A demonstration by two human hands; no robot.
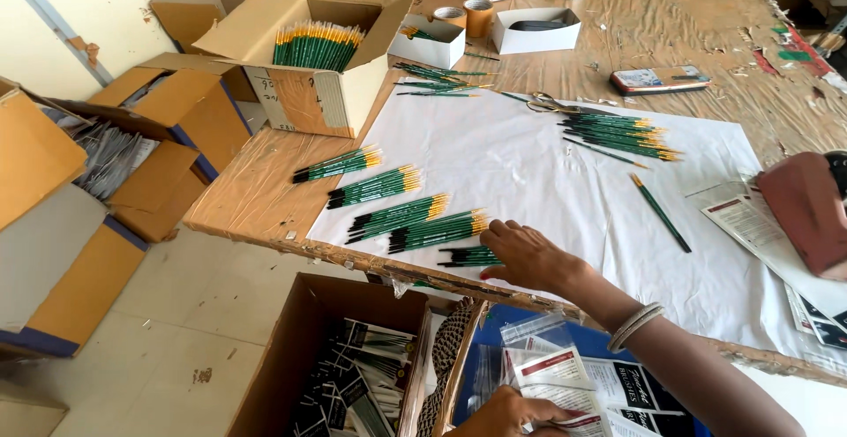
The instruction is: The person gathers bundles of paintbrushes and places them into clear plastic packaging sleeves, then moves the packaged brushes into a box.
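Fingers of the right hand [528,256] are laid flat, slightly spread, on a small bundle of green paintbrushes [466,257] at the white sheet's [529,172] lower edge, mid-frame. Printed plastic packets [551,375] are pinched by the left hand [509,413] at bottom centre. Four more bundles [393,199] lie upper left of the fingers.

The left hand [510,415] is cut off by the bottom edge — its fingers vanish among the clear packets [551,375]. The right hand [527,256] covers part of a small brush bundle [466,257], tips unseen. At the right edge a reddish object [807,212] runs out of frame — unidentifiable.
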